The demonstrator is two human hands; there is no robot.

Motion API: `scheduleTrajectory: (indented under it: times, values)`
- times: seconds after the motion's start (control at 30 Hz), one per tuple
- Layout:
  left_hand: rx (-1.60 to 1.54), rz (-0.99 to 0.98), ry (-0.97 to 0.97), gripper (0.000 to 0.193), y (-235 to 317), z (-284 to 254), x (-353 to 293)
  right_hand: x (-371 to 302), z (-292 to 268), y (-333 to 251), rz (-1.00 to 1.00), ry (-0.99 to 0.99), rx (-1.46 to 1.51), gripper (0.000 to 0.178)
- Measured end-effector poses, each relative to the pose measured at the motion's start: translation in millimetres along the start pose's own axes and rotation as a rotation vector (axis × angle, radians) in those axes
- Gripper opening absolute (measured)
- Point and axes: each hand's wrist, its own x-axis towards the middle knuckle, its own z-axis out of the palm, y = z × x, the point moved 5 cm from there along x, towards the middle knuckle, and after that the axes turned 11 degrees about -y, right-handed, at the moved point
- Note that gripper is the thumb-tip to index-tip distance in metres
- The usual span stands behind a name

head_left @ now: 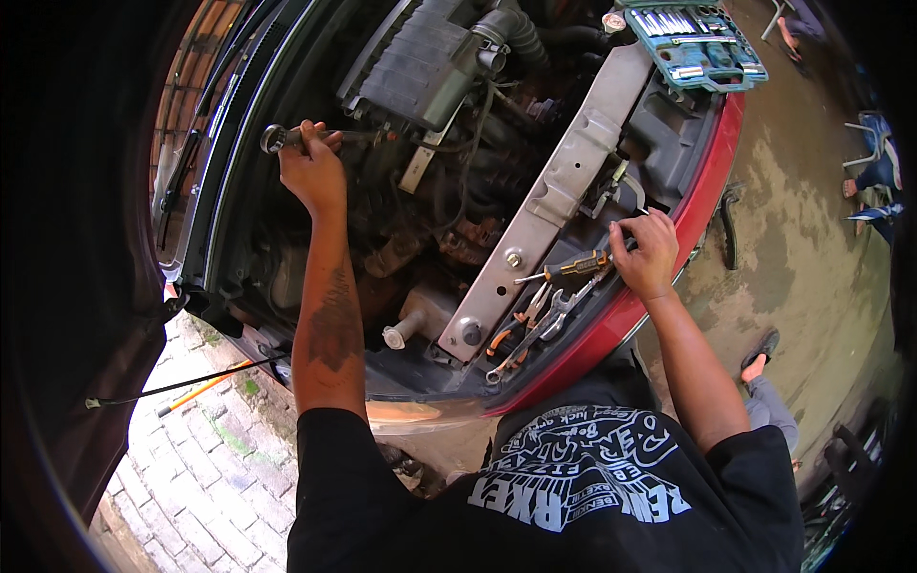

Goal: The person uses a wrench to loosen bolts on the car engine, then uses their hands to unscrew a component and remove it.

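Over the engine bay, my left hand [312, 174] is closed round a dark rod-like tool [359, 137]. It has a round metallic head on its left end, and its exact kind is unclear. My right hand [648, 256] is over the red front edge of the car, fingers curled down among the tools there. What those fingers hold, if anything, is hidden. Beside them lies a screwdriver [577, 265] with a black and yellow handle. Several wrenches [554, 315] and orange-handled pliers [506, 336] lie below it in the black recess behind the bumper.
A grey metal crossbar [564, 181] spans the car's front. A black air filter box [411, 72] stands at the far side of the engine. An open teal socket case [695, 43] rests at the far right corner. Other people's legs [767, 396] show on the right.
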Motion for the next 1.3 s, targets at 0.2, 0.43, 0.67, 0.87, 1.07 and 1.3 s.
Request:
scheduleTrajectory:
  times: [0.2, 0.43, 0.67, 0.87, 1.07, 1.3]
  values:
    - [0.039, 0.043, 0.102, 0.024, 7.4, 15.7, -13.6, -0.1, -1.2, 2.7, 0.0, 0.016, 0.012, 0.013]
    - [0.033, 0.027, -0.029, 0.026, 7.1, 28.9, -4.3, -2.5, -2.1, 4.2, 0.004, 0.029, 0.036, 0.012]
    - [0.173, 0.073, -0.037, 0.026, 1.4, 35.0, -3.3, -2.3, -1.6, 5.4, -0.001, 0.062, 0.041, 0.014]
    - [0.2, 0.231, -0.16, 0.023, 7.5, 35.1, -14.3, -3.6, -2.2, 7.1, 0.013, 0.045, 0.064, 0.012]
    - [0.312, 0.311, -0.287, 0.023, 10.7, 35.7, -1.7, -2.6, -3.8, 5.8, 0.01, 0.059, 0.049, 0.012]
    - [0.092, 0.192, -0.07, 0.022, -23.1, -4.0, -17.1, -0.8, -3.7, 4.1, 0.005, 0.089, 0.064, 0.013]
